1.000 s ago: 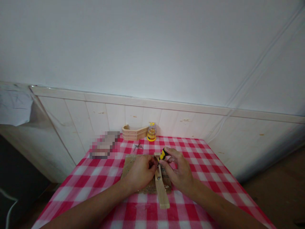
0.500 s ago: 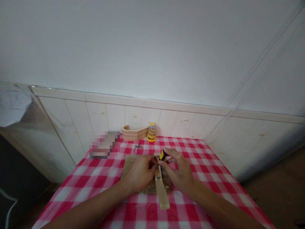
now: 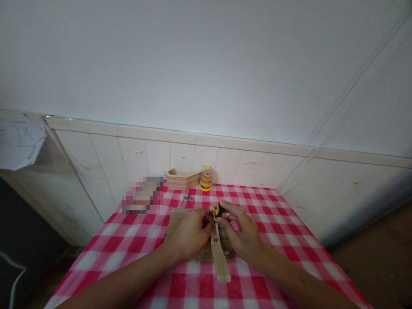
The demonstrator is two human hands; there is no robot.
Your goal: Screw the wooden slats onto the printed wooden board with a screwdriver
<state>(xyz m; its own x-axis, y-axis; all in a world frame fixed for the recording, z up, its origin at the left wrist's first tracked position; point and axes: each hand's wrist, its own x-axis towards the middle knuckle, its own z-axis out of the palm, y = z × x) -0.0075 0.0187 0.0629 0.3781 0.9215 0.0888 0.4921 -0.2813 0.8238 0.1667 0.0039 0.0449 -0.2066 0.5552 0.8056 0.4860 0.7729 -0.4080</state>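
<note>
A yellow and black screwdriver [image 3: 219,210] is gripped between the fingers and thumb of my right hand [image 3: 244,227], slanted with its tip pointing down. Beneath the tip lies a pale wooden piece [image 3: 220,264] with a bare flat end towards me and a dark metal screw head [image 3: 215,241] on it. My left hand [image 3: 191,231] is closed in a pinch at the wooden piece, right beside the screwdriver's tip; its fingertips are hidden. Under both hands is a brown board or pad [image 3: 175,221] wrapped in clear plastic.
Loose screws [image 3: 188,198] lie behind the pad. Against the wall stand several stacked hook-shaped wooden pieces [image 3: 178,182] and a clear, yellow-based bit case [image 3: 206,179]. A blurred-out flat object [image 3: 143,196] rests at the back left. A red-and-white checked cloth [image 3: 277,257] covers the table.
The screwdriver has turned slightly and stands a little more upright in my right hand. Both hands stay at the same place on the wooden piece. The whole view has shifted slightly.
</note>
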